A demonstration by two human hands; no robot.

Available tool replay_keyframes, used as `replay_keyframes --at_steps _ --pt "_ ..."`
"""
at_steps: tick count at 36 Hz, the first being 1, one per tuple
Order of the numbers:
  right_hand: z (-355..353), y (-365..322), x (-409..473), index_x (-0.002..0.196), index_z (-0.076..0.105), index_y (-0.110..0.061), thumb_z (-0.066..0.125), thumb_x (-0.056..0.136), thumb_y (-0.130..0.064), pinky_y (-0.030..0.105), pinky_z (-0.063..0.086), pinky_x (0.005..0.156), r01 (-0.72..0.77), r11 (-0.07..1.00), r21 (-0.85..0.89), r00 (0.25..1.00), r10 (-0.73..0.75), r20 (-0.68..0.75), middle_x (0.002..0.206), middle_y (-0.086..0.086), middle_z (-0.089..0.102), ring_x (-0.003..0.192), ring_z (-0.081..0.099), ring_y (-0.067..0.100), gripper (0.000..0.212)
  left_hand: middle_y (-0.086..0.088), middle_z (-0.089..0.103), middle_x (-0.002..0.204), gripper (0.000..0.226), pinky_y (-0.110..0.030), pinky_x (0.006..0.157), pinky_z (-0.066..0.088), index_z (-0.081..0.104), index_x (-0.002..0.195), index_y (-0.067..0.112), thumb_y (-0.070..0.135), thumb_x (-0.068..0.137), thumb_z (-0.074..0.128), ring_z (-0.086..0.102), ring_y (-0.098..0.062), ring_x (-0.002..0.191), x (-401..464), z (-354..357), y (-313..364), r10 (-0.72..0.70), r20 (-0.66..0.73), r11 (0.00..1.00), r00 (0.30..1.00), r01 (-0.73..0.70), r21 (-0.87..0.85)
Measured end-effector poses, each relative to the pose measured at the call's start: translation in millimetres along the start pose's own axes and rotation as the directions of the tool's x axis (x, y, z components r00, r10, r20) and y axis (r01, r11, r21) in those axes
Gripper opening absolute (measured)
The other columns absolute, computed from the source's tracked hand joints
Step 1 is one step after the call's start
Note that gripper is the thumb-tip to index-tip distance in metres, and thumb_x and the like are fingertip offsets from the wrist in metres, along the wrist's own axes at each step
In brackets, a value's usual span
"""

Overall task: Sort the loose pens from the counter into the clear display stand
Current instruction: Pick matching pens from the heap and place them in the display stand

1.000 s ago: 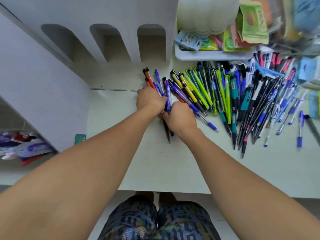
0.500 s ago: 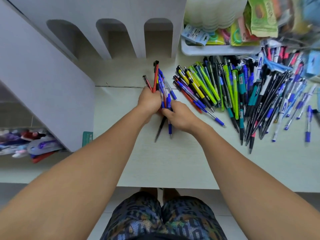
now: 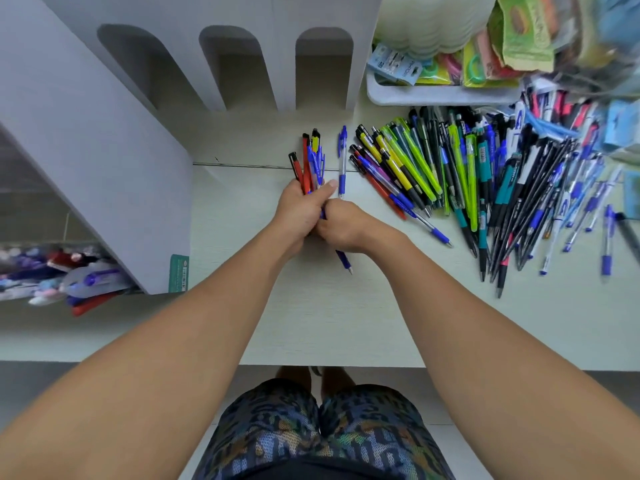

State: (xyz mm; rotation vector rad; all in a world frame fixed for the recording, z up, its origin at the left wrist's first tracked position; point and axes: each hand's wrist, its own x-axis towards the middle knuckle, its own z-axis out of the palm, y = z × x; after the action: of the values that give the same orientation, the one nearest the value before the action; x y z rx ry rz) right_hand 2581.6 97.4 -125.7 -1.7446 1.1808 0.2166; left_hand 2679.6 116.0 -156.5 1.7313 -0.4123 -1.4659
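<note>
My left hand (image 3: 300, 211) is closed around a bundle of pens (image 3: 309, 160), red, black, blue and yellow-capped, their tops fanning away from me. My right hand (image 3: 346, 226) presses against the left and grips the bundle's lower ends; one blue pen tip (image 3: 343, 260) sticks out below it. A single blue pen (image 3: 342, 161) stands just right of the bundle, its lower end meeting my right hand. The big heap of loose pens (image 3: 478, 181) lies on the white counter (image 3: 311, 313) to the right. The stand with three arched slots (image 3: 242, 64) is behind my hands.
A white tray (image 3: 433, 95) with packaged stationery sits at the back right. A slanted white panel (image 3: 86, 161) fills the left, with a green label (image 3: 179, 273) at its lower corner. Pens and markers (image 3: 69, 278) lie on a lower shelf at left. The counter's front edge is near my legs.
My hands lifted a handful of pens off the left end of the heap and drew them together into an upright bundle, slightly left of where they lay.
</note>
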Motion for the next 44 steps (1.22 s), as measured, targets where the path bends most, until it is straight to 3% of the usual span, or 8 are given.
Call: replay_keyframes --at_steps 6,12,17,23,29,35,41,44 --pt "-0.5 14.3 -10.7 0.087 0.066 -0.012 0.085 0.078 -0.044 0.023 0.044 0.057 0.013 0.971 0.241 0.982 0.033 -0.186 0.072 0.000 0.066 0.062 0.056 0.009 0.038 -0.001 0.058 0.085 0.006 -0.032 0.066 0.054 0.055 0.099 0.019 0.019 0.099 0.061 0.059 -0.014 0.068 3.0 -23.0 4.5 0.028 -0.100 0.998 0.995 -0.033 -0.050" --pt "5.9 25.0 -13.9 0.107 0.063 -0.020 0.069 0.094 -0.042 0.021 0.046 0.042 -0.029 0.956 0.293 0.957 0.111 -0.268 0.083 0.001 0.068 0.046 0.062 0.008 0.026 -0.001 0.054 0.071 0.005 -0.021 0.051 0.044 0.058 0.091 0.014 0.015 0.096 0.058 0.049 -0.014 0.057 -0.5 -60.1 1.2 0.010 -0.045 0.976 0.999 0.000 0.218" --pt "23.6 12.5 4.7 0.090 0.059 -0.015 0.070 0.091 -0.045 0.037 0.056 0.059 -0.110 0.982 0.156 0.916 0.161 -0.368 0.079 0.006 0.068 0.067 0.067 0.028 0.032 -0.005 0.058 0.071 0.014 -0.027 0.060 0.047 0.063 0.085 0.013 0.022 0.091 0.071 0.053 -0.018 0.060 -8.3 -78.3 -0.5 -0.021 -0.001 0.919 1.000 0.020 0.395" --pt "29.7 5.4 13.6 0.094 0.059 -0.010 0.071 0.086 -0.025 0.031 0.040 0.065 -0.250 0.965 0.078 0.814 0.253 -0.523 0.090 0.005 0.063 0.082 0.060 0.025 0.021 -0.005 0.062 0.072 0.025 -0.024 0.050 0.050 0.062 0.085 0.013 0.030 0.085 0.080 0.061 -0.012 0.051 -23.9 -92.8 -2.0 -0.119 0.012 0.861 0.993 0.098 0.499" --pt "26.7 1.4 10.3 0.101 0.046 -0.012 0.070 0.084 -0.013 0.029 0.032 0.053 -0.208 0.959 0.190 0.818 0.277 -0.504 0.093 0.007 0.057 0.076 0.053 0.024 0.029 0.000 0.055 0.064 0.025 -0.020 0.043 0.044 0.057 0.088 0.013 0.031 0.091 0.075 0.051 -0.008 0.045 -38.8 -103.2 -2.6 -0.313 0.180 0.875 0.933 0.209 0.437" --pt "22.3 -0.2 8.7 0.132 0.045 -0.018 0.044 0.098 -0.009 0.036 0.055 0.059 -0.098 0.807 0.582 0.892 0.331 -0.308 0.092 0.015 0.061 0.066 0.058 0.024 0.036 0.002 0.048 0.062 0.019 -0.023 0.050 0.044 0.055 0.089 0.018 0.031 0.098 0.065 0.047 -0.011 0.050 -41.3 -102.7 -5.6 -0.302 0.328 0.901 0.895 0.156 0.405" --pt "12.2 -1.3 15.6 0.108 0.057 -0.016 0.038 0.100 -0.023 0.022 0.021 0.044 -0.124 0.529 0.839 0.917 0.385 -0.107 0.064 0.002 0.032 0.048 0.025 0.014 0.021 0.002 0.046 0.060 0.020 -0.021 0.050 0.045 0.053 0.089 0.017 0.030 0.099 0.065 0.047 -0.011 0.050 -40.4 -94.0 -5.3 -0.310 0.384 0.901 0.870 0.140 0.411" --pt "8.8 0.1 17.5 0.096 0.055 -0.020 0.049 0.103 -0.044 0.022 0.020 0.045 -0.088 0.600 0.795 0.931 0.332 -0.148 0.065 0.002 0.038 0.047 0.026 0.011 0.026 0.001 0.045 0.063 0.023 -0.020 0.050 0.044 0.051 0.086 0.018 0.030 0.097 0.067 0.046 -0.011 0.051 -40.2 -89.8 -2.9 -0.320 0.419 0.889 0.850 0.116 0.443"
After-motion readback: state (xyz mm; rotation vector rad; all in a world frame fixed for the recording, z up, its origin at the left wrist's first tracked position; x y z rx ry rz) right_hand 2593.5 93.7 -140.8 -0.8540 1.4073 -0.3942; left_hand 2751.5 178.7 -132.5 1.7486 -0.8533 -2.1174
